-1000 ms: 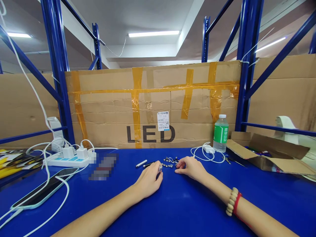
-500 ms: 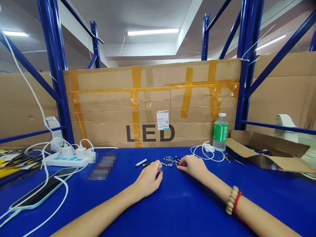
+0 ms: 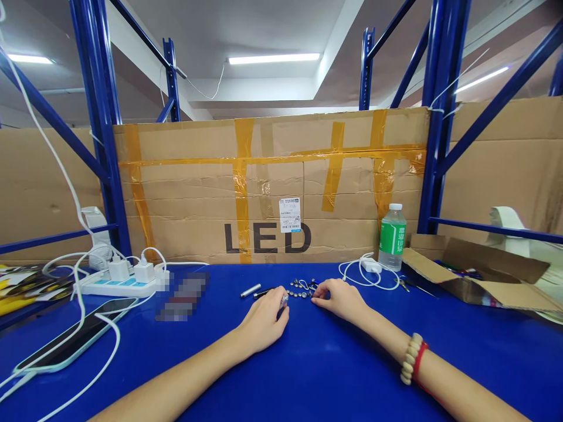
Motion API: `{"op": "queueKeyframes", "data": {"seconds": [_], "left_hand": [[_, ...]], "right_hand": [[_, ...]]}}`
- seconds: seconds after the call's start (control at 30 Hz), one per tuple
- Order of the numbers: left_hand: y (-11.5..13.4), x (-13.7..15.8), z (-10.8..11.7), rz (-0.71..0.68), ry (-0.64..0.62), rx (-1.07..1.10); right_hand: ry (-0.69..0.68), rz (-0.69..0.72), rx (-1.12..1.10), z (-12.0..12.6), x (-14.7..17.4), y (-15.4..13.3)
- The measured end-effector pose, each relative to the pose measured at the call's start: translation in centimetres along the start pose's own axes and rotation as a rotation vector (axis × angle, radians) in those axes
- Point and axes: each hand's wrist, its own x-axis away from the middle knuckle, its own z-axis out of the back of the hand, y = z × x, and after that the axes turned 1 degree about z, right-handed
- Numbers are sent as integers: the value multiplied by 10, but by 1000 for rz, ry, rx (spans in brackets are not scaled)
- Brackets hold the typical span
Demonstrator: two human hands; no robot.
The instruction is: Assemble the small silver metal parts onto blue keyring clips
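Note:
My left hand rests on the blue tabletop, its fingers curled round a small clear, shiny object whose kind I cannot make out. A silver pen-like tube and a dark stick lie just beyond that hand. Between both hands several small round metal pieces form a loose ring, with a silver hook-shaped loop among them. The fingertips of my right hand are drawn together at the right side of these pieces; what they pinch, if anything, is hidden.
A power strip with white cables and a phone occupy the left. At the back right are a coiled white cable, a bottle and an open cardboard box. A large cardboard panel stands behind.
My right hand has shifted very slightly left, its fingertips still by the metal pieces. The left hand keeps its place and its curl. The view has tilted a little.

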Motion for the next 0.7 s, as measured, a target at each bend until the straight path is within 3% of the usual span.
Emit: {"op": "queueKeyframes", "data": {"seconds": [0.47,0.7], "left_hand": [[1,1,1,-24,2,17],[0,1,2,-5,20,93]], "right_hand": [[-6,20,-76,-2,0,1],[94,156,-177,-5,-1,-1]]}}
